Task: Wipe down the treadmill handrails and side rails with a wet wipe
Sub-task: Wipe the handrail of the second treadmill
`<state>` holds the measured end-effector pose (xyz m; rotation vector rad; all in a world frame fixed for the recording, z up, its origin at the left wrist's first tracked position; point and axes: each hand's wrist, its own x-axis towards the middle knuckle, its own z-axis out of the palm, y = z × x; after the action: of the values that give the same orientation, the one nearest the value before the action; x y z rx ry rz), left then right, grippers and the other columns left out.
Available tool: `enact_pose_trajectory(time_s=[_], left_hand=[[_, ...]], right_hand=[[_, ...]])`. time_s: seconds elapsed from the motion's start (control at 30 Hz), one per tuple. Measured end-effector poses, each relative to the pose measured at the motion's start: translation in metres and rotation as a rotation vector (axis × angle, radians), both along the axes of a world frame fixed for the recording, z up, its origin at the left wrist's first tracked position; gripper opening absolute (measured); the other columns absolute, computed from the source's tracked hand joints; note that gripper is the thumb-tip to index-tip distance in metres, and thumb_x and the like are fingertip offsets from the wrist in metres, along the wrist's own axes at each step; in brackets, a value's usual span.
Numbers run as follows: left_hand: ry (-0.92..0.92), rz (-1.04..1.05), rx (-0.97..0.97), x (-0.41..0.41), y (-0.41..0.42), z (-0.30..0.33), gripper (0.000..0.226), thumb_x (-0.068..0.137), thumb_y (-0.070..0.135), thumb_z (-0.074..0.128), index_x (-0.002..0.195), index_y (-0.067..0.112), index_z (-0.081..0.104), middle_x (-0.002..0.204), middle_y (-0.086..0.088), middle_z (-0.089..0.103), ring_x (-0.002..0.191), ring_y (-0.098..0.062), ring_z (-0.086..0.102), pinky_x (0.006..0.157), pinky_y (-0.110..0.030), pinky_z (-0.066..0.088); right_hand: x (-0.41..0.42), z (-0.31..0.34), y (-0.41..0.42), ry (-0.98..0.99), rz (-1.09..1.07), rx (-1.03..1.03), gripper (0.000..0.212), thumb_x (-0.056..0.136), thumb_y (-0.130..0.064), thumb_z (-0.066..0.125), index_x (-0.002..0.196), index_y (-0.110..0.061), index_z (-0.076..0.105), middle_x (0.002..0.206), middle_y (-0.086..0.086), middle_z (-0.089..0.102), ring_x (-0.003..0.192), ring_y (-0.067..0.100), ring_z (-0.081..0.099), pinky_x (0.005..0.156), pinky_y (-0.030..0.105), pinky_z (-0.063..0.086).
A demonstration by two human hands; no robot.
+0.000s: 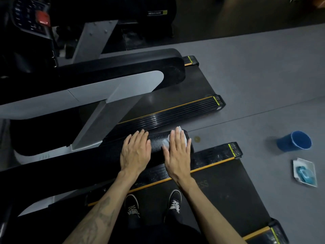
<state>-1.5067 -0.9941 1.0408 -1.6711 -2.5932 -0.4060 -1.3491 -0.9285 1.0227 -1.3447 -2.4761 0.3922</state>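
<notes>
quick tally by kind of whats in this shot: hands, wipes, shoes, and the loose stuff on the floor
hands: 2, left hand and right hand, both flat on the black handrail
wet wipe: 1, under the right hand
shoes: 2
blue cup: 1, tipped on the floor
wipe packet: 1
total: 7

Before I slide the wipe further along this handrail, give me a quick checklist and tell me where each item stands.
1. Wet wipe under the right hand: ok, pressed flat on the handrail.
2. Left hand steadying the rail: ok, flat beside the wipe.
3. Rail end wetted: ok, damp sheen between the hands.
4. Rail to the left done: cannot tell.
5. Feet on the belt: ok.
6. Wipe pack within reach: not ok, on the floor.
</notes>
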Motion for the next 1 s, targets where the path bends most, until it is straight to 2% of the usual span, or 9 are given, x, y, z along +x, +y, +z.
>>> enact_pose_trajectory(time_s=[0.1,0.23,0.33,0.53,0.67,0.77,1.0], left_hand=[[-0.002,0.002,0.002,0.0,0.0,0.0,0.049,0.105,0.033,0.035,0.135,0.007,0.065,0.137,-0.01,0.066,0.132,-0.024,0.058,0.114,-0.045,0.042],[0.014,-0.013,-0.018,0.0,-0.002,0.003,0.05,0.105,0.033,0.034,0.136,0.007,0.064,0.138,-0.01,0.065,0.133,-0.024,0.058,0.113,-0.045,0.043],[0.012,-0.005,-0.027,0.0,-0.001,0.004,0.05,0.105,0.034,0.033,0.136,0.007,0.064,0.139,-0.01,0.064,0.134,-0.024,0.057,0.114,-0.045,0.042],[-0.06,0.006,-0.057,-0.002,0.004,0.007,0.053,0.103,0.035,0.033,0.13,0.006,0.067,0.132,-0.012,0.068,0.129,-0.027,0.06,0.11,-0.049,0.045],[-0.125,0.035,-0.07,0.002,0.018,0.007,0.033,0.104,0.022,0.051,0.126,0.004,0.069,0.129,-0.014,0.07,0.128,-0.029,0.061,0.111,-0.05,0.043],[-0.14,-0.006,-0.054,0.016,0.031,0.01,0.031,0.103,0.02,0.054,0.125,0.005,0.07,0.127,-0.013,0.07,0.128,-0.028,0.061,0.112,-0.049,0.041],[-0.232,-0.034,0.012,0.041,0.058,0.01,0.045,0.103,0.029,0.037,0.128,0.008,0.068,0.131,-0.009,0.069,0.13,-0.023,0.059,0.115,-0.045,0.038]], right_hand=[[-0.007,-0.001,-0.016,0.011,0.039,-0.018,0.07,0.109,-0.052,0.013,0.162,-0.005,0.016,0.171,0.012,0.004,0.159,0.027,-0.001,0.128,0.047,0.001],[-0.006,0.0,0.003,-0.051,0.122,0.022,0.069,0.11,-0.052,0.01,0.162,-0.008,0.021,0.171,0.01,0.011,0.158,0.021,0.004,0.127,0.046,0.007],[-0.001,0.002,0.015,-0.071,0.105,0.024,0.07,0.11,-0.054,0.01,0.161,-0.009,0.023,0.17,0.01,0.013,0.158,0.02,0.006,0.127,0.047,0.012],[0.007,-0.003,-0.005,-0.002,0.0,-0.003,0.071,0.109,-0.05,0.023,0.161,-0.002,0.015,0.171,0.016,0.005,0.158,0.028,0.001,0.128,0.048,0.014],[0.014,-0.001,0.006,-0.051,0.173,0.047,0.072,0.11,-0.052,0.018,0.161,-0.002,0.018,0.17,0.016,0.008,0.158,0.027,0.004,0.128,0.047,0.013],[0.019,-0.002,0.029,-0.073,0.229,0.027,0.07,0.11,-0.053,0.015,0.162,-0.006,0.017,0.171,0.012,0.007,0.159,0.022,0.002,0.127,0.048,0.014],[0.025,-0.009,0.014,0.152,0.053,-0.096,0.067,0.11,-0.047,0.019,0.162,-0.004,0.017,0.171,0.012,0.006,0.159,0.023,0.003,0.128,0.046,0.01]])
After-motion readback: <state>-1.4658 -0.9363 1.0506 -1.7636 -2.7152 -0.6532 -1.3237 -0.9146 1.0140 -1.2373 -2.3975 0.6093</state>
